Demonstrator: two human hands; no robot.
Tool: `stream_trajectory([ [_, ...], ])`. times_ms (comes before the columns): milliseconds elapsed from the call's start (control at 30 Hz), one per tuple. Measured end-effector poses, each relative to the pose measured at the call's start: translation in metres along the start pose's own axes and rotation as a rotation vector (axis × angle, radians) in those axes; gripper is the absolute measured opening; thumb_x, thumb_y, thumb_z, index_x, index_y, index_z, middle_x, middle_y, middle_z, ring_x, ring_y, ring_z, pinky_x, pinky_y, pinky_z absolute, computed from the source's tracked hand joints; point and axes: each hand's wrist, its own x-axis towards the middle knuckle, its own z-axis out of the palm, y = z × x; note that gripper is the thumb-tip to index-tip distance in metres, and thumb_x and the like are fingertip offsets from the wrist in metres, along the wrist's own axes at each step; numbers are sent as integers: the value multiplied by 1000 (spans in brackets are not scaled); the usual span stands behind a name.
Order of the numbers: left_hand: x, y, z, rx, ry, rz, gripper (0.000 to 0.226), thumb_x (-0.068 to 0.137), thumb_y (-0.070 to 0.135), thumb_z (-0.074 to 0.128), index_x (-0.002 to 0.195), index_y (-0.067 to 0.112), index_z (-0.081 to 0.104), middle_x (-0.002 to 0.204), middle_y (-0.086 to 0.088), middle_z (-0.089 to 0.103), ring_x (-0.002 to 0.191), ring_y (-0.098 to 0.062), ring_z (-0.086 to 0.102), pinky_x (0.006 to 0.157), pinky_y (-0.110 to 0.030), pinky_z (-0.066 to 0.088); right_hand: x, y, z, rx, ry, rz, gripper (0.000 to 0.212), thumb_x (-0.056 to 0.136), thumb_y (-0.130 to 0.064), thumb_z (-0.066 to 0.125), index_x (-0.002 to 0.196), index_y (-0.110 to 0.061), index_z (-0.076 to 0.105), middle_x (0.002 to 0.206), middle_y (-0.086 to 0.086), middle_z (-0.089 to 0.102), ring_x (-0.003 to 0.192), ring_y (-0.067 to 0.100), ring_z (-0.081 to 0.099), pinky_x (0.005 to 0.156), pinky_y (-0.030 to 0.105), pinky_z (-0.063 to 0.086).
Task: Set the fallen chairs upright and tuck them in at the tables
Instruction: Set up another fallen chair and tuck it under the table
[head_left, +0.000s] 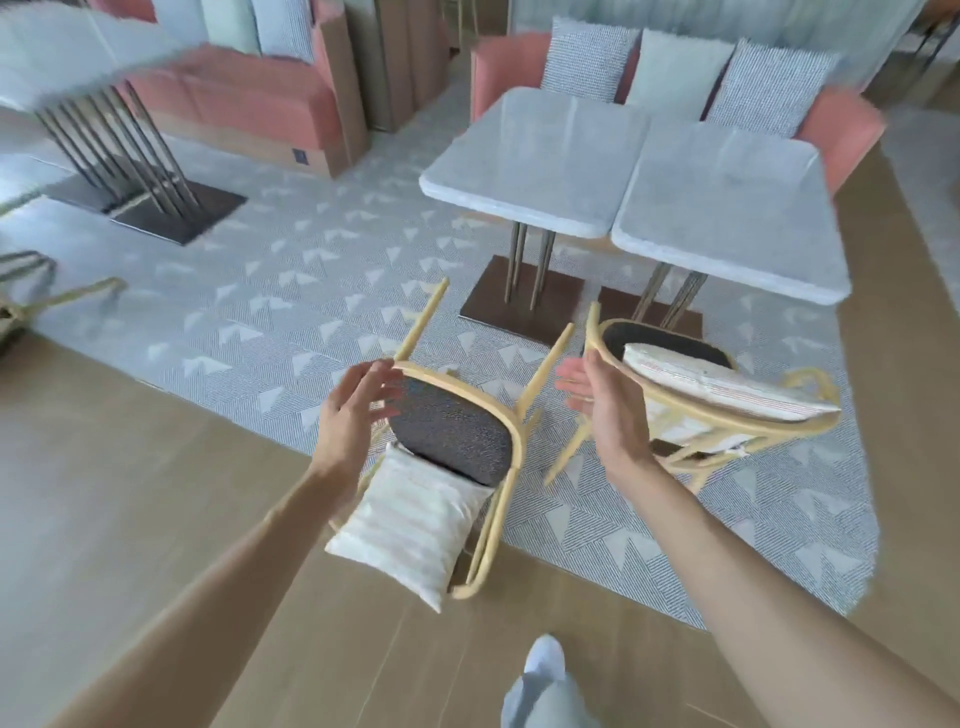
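Lying tipped on patterned carpet (311, 270): two chairs, near chair (457, 441), right chair (691, 395), beside twin marble tabletops (727, 208). Left hand (353, 410) and right hand (608, 400) both released, fingers spread. Wood floor (130, 493) near; pink sofas (249, 104) far.

Both bare forearms reach forward and slightly inward from the lower corners of the view. The left hand (358, 402) is raised at the wrist, fingers spread and gently curved, palm facing right; whether its fingertips touch anything cannot be told. The right hand (605, 402) is level with it and well apart from it, palm turned left toward the other hand, fingers straight and close together, thumb uppermost. Below and between the forearms, a knee (545, 686) in pale cloth is lifted forward.
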Motion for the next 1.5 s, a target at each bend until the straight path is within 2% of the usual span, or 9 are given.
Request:
stream_trajectory([
  [200, 27, 3, -61, -20, 69, -49, 19, 97, 34, 55, 100, 21, 69, 105, -3, 74, 101, -26, 68, 88, -40, 52, 11, 7, 69, 4, -24, 40, 45, 106, -41, 42, 106, -7, 71, 107, 11, 74, 104, 25, 70, 99, 52, 52],
  [367, 83, 5, -82, -9, 57, -86, 32, 84, 44, 56, 100, 19, 70, 105, -3, 75, 98, -23, 70, 88, -40, 53, 46, 23, 131, 51, 9, 83, 38, 107, -39, 41, 97, -16, 70, 104, 10, 74, 99, 27, 71, 93, 52, 55],
  [600, 159, -8, -102, 21, -33, -150, 23, 101, 29, 53, 108, 13, 68, 113, -11, 73, 103, -27, 68, 94, -44, 52, 78, 29, 184, 74, 114, 127, 38, 106, -39, 41, 95, -17, 71, 107, 11, 74, 98, 28, 71, 87, 43, 57],
  [733, 190, -27, -114, 25, -138, -209, 22, 103, 27, 50, 105, 15, 68, 109, -8, 73, 104, -27, 67, 93, -42, 52, 72, 38, 207, 60, 211, 183, 46, 106, -39, 42, 109, -5, 72, 109, 12, 74, 100, 26, 71, 89, 43, 57],
  [833, 213, -44, -131, 53, -226, -247, 22, 103, 25, 49, 104, 15, 68, 106, -7, 73, 99, -24, 67, 93, -42, 51, 57, 55, 233, 28, 288, 213, 48, 106, -41, 41, 116, -5, 71, 109, 8, 74, 96, 22, 72, 82, 33, 58],
  [1000, 246, -106, -168, 99, -412, -307, 23, 104, 23, 47, 104, 13, 67, 102, -4, 73, 92, -19, 67, 84, -32, 52, 29, 108, 294, 24, 476, 277, 49, 98, -51, 45, 111, -11, 70, 101, 0, 74, 86, 10, 71, 73, 23, 50],
  [1167, 258, -189, -197, 181, -483, -490, 33, 106, 15, 40, 125, -4, 59, 105, -14, 66, 97, -29, 63, 86, -39, 51, -2, 183, 340, 92, 615, 464, 53, 92, -55, 50, 111, -10, 72, 97, 9, 75, 88, 19, 70, 80, 36, 53],
  [1333, 259, -293, -221, 230, -500, -589, 39, 106, 17, 43, 129, -12, 56, 117, -23, 64, 91, -31, 65, 79, -30, 52, -30, 278, 368, 245, 772, 569, 34, 103, -29, 53, 112, 0, 66, 88, 5, 70, 79, 21, 64, 66, 23, 50],
  [1500, 258, -431, -228, 271, -539, -791, 41, 108, 16, 35, 136, -11, 49, 128, -26, 58, 120, -39, 56, 100, -43, 45, -39, 420, 390, 302, 732, 711, 48, 105, -32, 48, 131, 8, 59, 115, 28, 66, 85, 23, 63, 73, 26, 48],
])
